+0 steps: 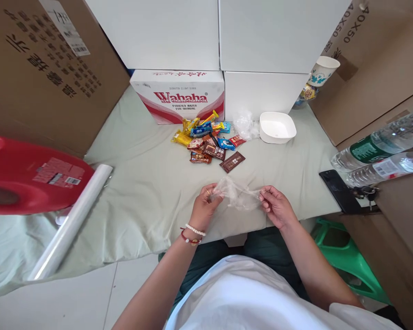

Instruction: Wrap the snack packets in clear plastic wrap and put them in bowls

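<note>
a pale green, softly wrinkled cloth spreads in front of smooth white boxes. near its close edge, the left hand and right hand pinch opposite ends of a clear, crumpled, thin plastic film between thumbs and fingers. such filmy stuff could tear if tugged too hard, or slip if a fingertip slackens. beyond lies a heap of shiny, many-coloured wrapped snacks, then a rounded-square white bowl.

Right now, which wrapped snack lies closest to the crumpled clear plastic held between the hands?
The flat, dark-brown rectangular packet with white lettering, front right of the pile, just beyond the clear plastic; the rest lie farther from it.
</note>
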